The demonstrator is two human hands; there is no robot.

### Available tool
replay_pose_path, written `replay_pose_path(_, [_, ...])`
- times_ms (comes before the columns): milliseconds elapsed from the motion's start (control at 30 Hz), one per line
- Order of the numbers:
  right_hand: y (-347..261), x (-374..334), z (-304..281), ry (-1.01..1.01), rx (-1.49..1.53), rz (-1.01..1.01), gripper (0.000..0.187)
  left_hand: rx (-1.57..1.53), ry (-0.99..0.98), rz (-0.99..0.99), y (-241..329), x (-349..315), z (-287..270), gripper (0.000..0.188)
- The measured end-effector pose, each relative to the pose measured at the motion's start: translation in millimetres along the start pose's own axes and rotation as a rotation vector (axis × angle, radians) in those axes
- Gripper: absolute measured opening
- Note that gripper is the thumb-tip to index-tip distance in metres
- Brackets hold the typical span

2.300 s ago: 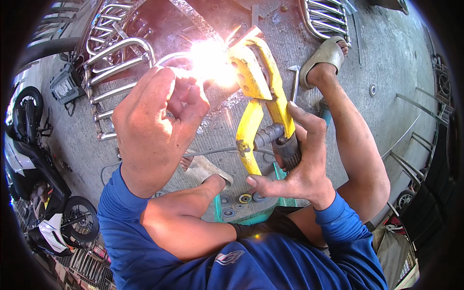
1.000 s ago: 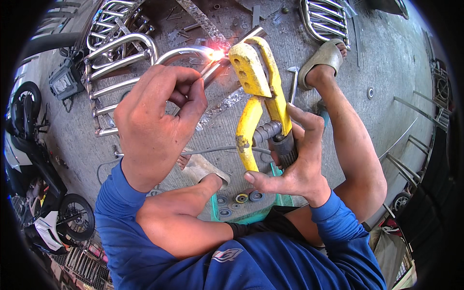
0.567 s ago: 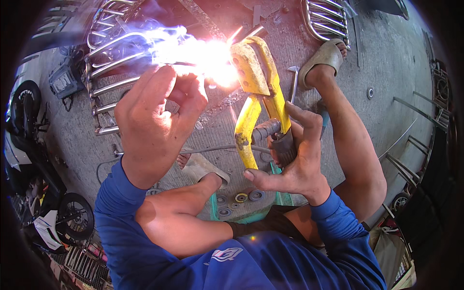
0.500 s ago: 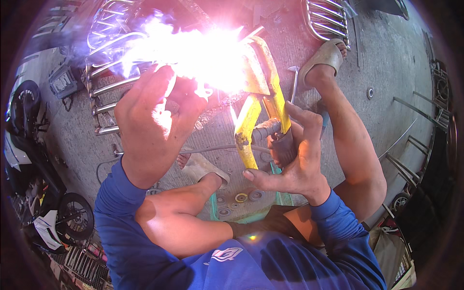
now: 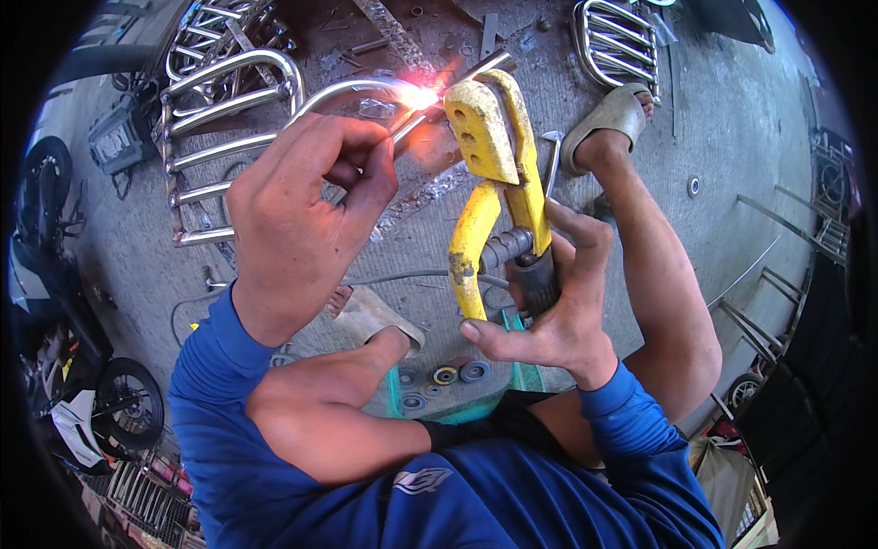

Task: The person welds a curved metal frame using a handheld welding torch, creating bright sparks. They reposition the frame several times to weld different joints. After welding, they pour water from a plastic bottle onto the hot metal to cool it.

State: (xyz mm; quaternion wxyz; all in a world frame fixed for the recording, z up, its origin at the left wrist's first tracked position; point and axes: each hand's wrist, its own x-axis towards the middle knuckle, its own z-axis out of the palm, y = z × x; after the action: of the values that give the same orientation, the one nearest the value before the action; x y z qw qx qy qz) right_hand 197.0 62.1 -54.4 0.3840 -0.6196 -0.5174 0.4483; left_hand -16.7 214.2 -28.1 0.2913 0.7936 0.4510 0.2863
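Observation:
My left hand (image 5: pixel 297 215) pinches a straight metal tube (image 5: pixel 408 129) between thumb and fingers. It slants up to the right and passes behind the yellow jaws. A small orange-white glow (image 5: pixel 421 97) burns where this tube meets a shiny bent tube (image 5: pixel 343 89). My right hand (image 5: pixel 569 316) grips a yellow welding electrode holder (image 5: pixel 485 137) by its dark handle (image 5: pixel 538 282), the thumb against the lower yellow lever. The holder's jaws stand just right of the glow. Whether a rod sits in them I cannot tell.
Shiny tube racks lie at the left (image 5: pixel 206 156) and far right (image 5: pixel 617 46). A hammer-like tool (image 5: pixel 553 151) is beside the holder. A cable (image 5: pixel 402 274) crosses the concrete floor. Grinding discs (image 5: pixel 445 375) lie between my legs, by a teal frame (image 5: pixel 521 375). A motorcycle (image 5: pixel 82 366) stands left.
The large white-violet arc and its smoke have shrunk to a small orange glow, uncovering the tubes and holder jaws. Both hands keep their grips and have hardly moved.

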Motion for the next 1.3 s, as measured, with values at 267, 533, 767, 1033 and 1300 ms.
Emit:
replay_pose_path(267, [-1.8,1.5,-1.2,-0.011,-0.055,-0.009,0.114,-0.018,0.009,-0.002,-0.4,-0.4,3.0,0.017])
replay_pose_path(533, [3.6,4.0,8.7,0.039,0.131,-0.103,0.108,0.067,0.005,0.136,-16.9,-10.3,-7.2,0.03])
replay_pose_path(767, [1.5,3.9,9.4,-0.006,0.179,-0.033,0.11,0.031,0.075,0.244,-21.0,-6.9,-4.2,0.04])
replay_pose_path(1033, [-7.5,0.8,-4.8,0.16,0.292,-0.017,0.116,-0.156,-0.364,-0.138,10.7,-39.0,-40.3,0.014])
replay_pose_path(1300, [-14.5,-13.8,2.7,0.142,0.225,0.07,0.113,0.056,-0.615,0.123,6.7,-82.9,9.4,0.02])
